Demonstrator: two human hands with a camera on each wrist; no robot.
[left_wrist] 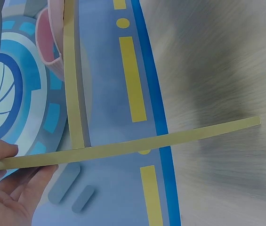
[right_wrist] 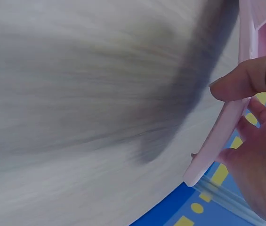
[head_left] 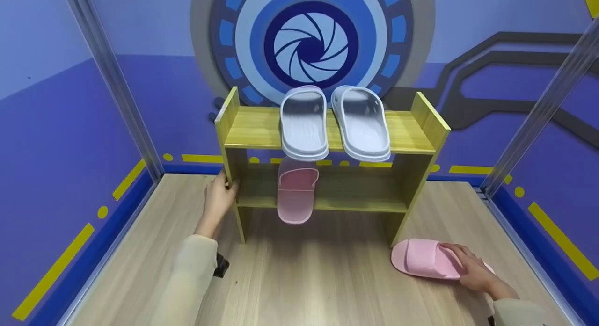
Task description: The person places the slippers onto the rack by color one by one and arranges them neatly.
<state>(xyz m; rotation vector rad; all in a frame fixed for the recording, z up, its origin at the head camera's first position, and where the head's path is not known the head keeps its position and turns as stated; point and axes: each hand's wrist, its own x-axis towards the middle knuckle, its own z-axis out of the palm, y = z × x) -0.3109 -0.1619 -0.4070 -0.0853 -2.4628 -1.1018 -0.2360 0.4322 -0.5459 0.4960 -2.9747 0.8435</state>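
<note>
A wooden shoe rack [head_left: 257, 127] with two shelves stands at the back of the table. My left hand [head_left: 219, 199] grips its left side panel [left_wrist: 114, 149], thumb on one face and fingers on the other. At the front right, my right hand [head_left: 477, 272] holds a pink slipper [head_left: 421, 258] by its heel end, thumb on the upper side and fingers beneath. Its strap end points left, near the rack's right leg. In the right wrist view, a shadow lies on the table apart from the slipper [right_wrist: 217, 139]. Another pink slipper [head_left: 295, 206] sits on the lower shelf, left of centre.
Two pale grey clogs, a left one [head_left: 304, 134] and a right one [head_left: 365, 129], stand side by side on the top shelf, heels over the front edge. Blue printed walls [head_left: 159, 92] and metal posts [head_left: 112, 78] enclose the wooden table [head_left: 299, 279].
</note>
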